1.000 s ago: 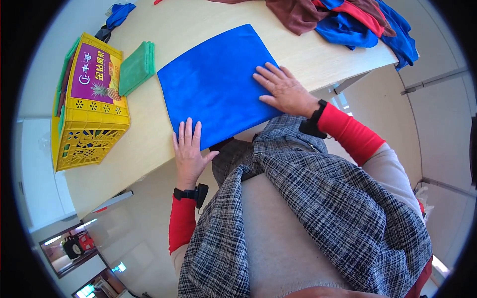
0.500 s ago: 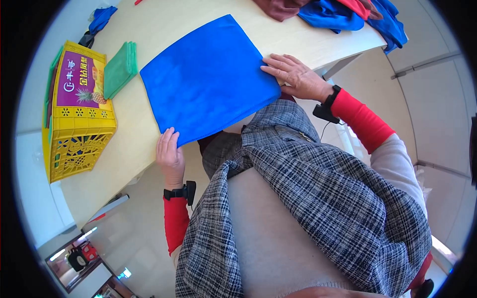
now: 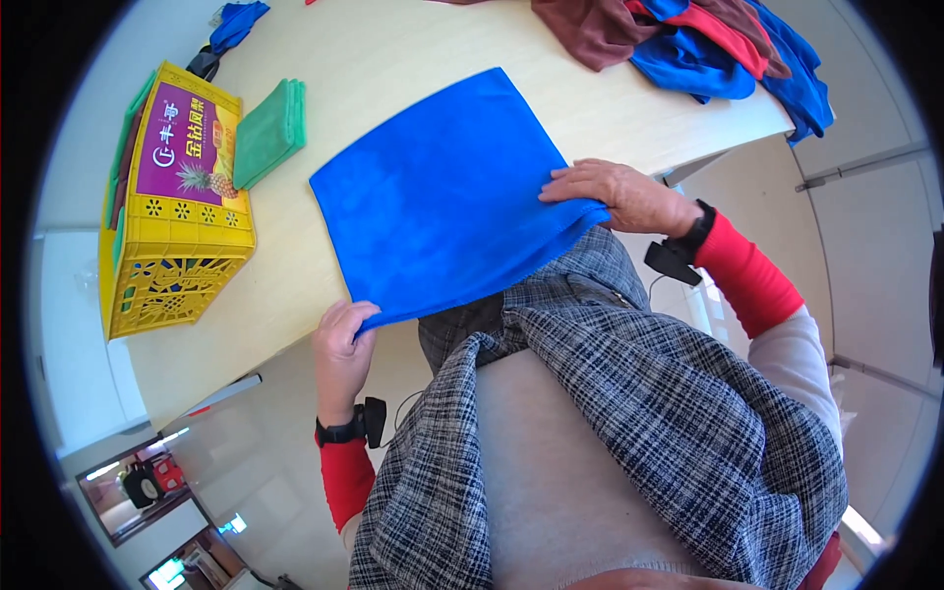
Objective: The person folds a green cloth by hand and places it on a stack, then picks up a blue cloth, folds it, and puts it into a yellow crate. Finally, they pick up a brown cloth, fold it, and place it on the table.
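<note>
A blue cloth (image 3: 442, 187), roughly square, lies mostly flat on the table, its near edge hanging past the table's front edge. My left hand (image 3: 344, 344) pinches the near left corner between thumb and fingers. At the near right corner, my right hand (image 3: 619, 197) grips the cloth, fingers over the top and the thumb hidden. The near edge is lifted a little and bows between both hands, close to my lap.
Left on the pale table (image 3: 295, 285) stands a yellow plastic crate (image 3: 182, 241) with cloths inside. A folded green cloth (image 3: 270, 135) leans against it. Brown, red and blue cloths (image 3: 688, 49) are heaped at the far right, partly over the edge. A dark-blue bundle (image 3: 236, 28) lies far left.
The blue cloth has slid toward me, drawn by both hands. My right fingers, flatter on its edge before, now close round the corner. The whole view has shifted slightly.
</note>
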Tool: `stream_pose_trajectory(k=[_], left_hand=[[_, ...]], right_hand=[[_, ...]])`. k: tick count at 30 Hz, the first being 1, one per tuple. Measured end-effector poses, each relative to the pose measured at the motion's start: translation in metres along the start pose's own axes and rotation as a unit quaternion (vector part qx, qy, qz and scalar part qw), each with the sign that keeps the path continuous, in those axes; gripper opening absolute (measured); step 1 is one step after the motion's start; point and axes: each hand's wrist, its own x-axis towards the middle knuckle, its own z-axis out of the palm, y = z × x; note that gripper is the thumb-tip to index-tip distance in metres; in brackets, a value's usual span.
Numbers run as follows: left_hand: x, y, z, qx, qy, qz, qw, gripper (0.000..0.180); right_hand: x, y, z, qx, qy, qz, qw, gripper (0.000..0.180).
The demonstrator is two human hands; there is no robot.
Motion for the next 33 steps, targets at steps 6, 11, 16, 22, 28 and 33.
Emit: stream_pose_trajectory(k=[6,11,16,22,28,33], left_hand=[[0.051,-0.013,-0.037,-0.167,-0.018,-0.198,0.966,0.013],[0.134,-0.086,-0.021,-0.179,0.028,-0.190,0.965,0.019],[0.158,-0.137,0.025,-0.153,0.016,-0.240,0.959,0.024],[0.125,-0.146,0.049,-0.341,0.123,-0.248,0.898,0.038],[0.096,-0.100,0.062,-0.327,0.174,-0.271,0.888,0.052],[0.094,-0.081,0.074,-0.104,0.258,-0.220,0.935,0.057]], right_hand=[[0.055,0.009,-0.056,0.132,-0.082,0.130,0.979,0.039],[0.131,0.045,-0.066,0.070,-0.028,0.299,0.951,0.060],[0.149,0.087,-0.027,0.142,0.055,0.337,0.929,0.064],[0.127,0.063,-0.016,0.208,0.112,0.356,0.904,0.062],[0.119,0.067,-0.001,0.132,0.147,0.399,0.895,0.056],[0.122,0.059,0.025,0.000,0.268,0.335,0.903,0.042]])
